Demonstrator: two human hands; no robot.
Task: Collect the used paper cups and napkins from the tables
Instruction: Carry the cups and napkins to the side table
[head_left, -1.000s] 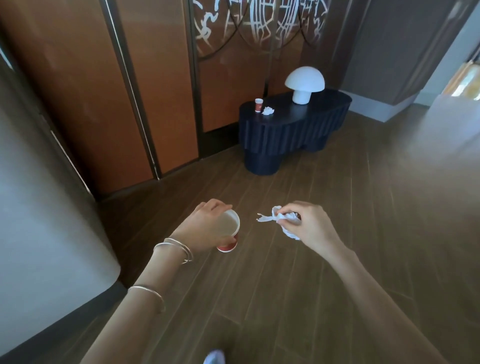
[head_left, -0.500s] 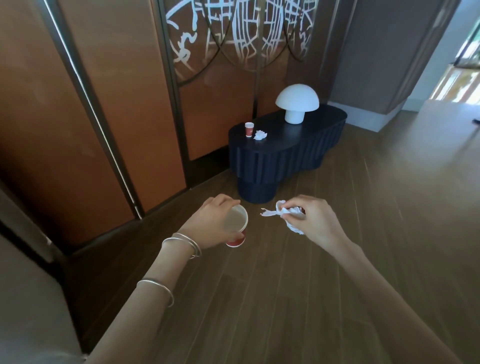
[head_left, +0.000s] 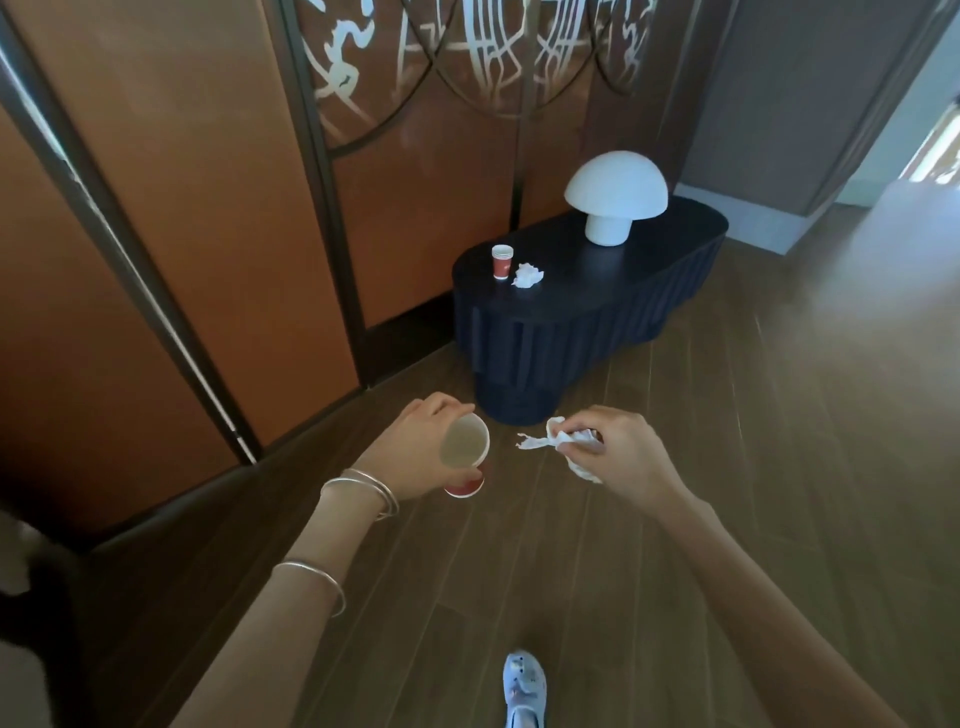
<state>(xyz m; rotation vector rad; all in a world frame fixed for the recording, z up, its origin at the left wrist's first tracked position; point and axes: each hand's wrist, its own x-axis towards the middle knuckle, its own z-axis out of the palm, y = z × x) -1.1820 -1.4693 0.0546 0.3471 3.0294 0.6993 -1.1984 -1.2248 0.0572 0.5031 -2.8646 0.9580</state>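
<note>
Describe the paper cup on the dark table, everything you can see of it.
The paper cup on the table is small and red with a white rim; layered rims suggest several cups nested together. It stands upright near the left end of the dark ribbed table, just left of a crumpled white napkin, apparently not touching it. Neither hand is near it. Its contents cannot be seen.

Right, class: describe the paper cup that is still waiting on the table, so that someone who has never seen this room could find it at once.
Find the dark blue oval table against the orange wall panels, with a white mushroom lamp at its far end. At the near end stands a small red paper cup, upright, just left of a crumpled white napkin. It is the only red thing on the table.
</note>
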